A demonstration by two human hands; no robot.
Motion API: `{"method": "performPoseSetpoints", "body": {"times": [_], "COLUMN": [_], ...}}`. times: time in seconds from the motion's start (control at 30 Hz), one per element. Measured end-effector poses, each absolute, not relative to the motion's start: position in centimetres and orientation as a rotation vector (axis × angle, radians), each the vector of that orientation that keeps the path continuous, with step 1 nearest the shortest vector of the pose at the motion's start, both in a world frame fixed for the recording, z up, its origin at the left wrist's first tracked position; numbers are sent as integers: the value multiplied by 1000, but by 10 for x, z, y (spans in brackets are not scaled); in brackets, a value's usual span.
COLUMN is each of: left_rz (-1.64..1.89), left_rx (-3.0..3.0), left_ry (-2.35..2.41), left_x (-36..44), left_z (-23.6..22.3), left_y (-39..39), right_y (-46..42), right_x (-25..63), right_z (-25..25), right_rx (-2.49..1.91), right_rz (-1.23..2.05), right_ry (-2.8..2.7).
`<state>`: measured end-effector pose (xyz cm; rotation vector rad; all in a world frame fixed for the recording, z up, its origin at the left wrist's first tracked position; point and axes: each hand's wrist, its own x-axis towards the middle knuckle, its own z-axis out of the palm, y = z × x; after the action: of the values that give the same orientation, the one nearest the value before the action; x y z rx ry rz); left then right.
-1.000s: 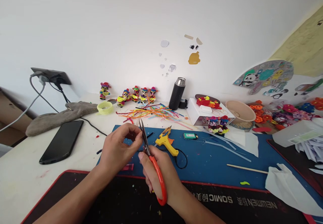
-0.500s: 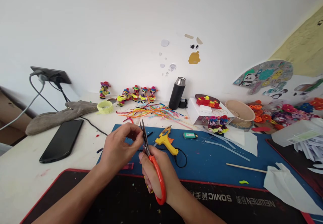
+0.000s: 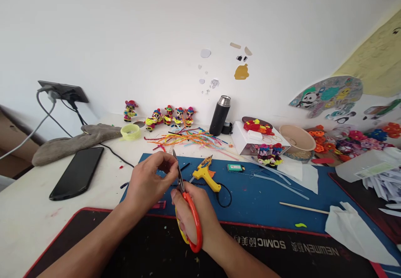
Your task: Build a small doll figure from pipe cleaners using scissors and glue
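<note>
My right hand (image 3: 200,213) is wrapped round scissors (image 3: 195,213) with orange and yellow handles. Their metal blades point up and away, pressed together beside the fingertips of my left hand (image 3: 150,180). Thumb and forefinger of that left hand are pinched; whatever sits between them is too small or hidden to name. Just beyond the hands, a yellow glue gun (image 3: 206,175) lies on the blue mat (image 3: 250,203). Partly behind my left hand are short dark strips and a pink-red piece (image 3: 160,205).
Pipe cleaners (image 3: 191,138) lie scattered near the wall, by small figures (image 3: 169,115). A black flask (image 3: 219,115) stands beside a white box (image 3: 247,142). A phone (image 3: 77,173) and a tape roll (image 3: 130,132) are left; a wooden stick (image 3: 303,207) and tissue (image 3: 351,230) are right.
The scissor blades, slightly parted before, have closed together. The scissors and my right hand have shifted slightly left. My left hand keeps its pinch in nearly the same place.
</note>
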<state>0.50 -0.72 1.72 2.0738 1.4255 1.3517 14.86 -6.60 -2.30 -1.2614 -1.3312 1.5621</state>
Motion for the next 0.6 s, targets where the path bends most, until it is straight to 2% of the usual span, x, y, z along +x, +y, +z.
{"method": "performPoseSetpoints", "body": {"times": [0.2,0.37,0.6], "left_rz": [1336,1473,1601], "left_rx": [1841,1522,1390], "left_ry": [1412,1285,1163], "left_x": [1,-11,-29], "left_z": [24,38,55], "left_y": [-5,0,-4], "right_y": [-62,-61,-69], "right_x": [149,156,146], "right_z": [-11,-8,-5], "right_rx": [-1191,-1016,-1249], "right_rz": [1689,1767,1751], "right_ry": [-1134,-1180,-1508]}}
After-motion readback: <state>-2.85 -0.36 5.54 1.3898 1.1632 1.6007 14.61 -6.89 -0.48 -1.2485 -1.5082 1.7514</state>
